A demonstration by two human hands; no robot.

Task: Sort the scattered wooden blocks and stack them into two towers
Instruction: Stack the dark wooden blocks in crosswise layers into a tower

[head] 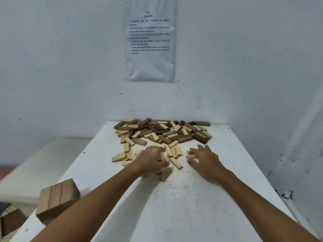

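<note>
Stacked pale tower point(57, 198) stands nearest; left hand point(152, 160) grips pale blocks point(165, 173), right hand point(204, 160) spreads open over others.

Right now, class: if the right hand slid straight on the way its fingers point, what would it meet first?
The right hand points away toward the wall. It would likely first meet the light blocks at its fingers, then the mixed pile. Depth is unclear.
</note>
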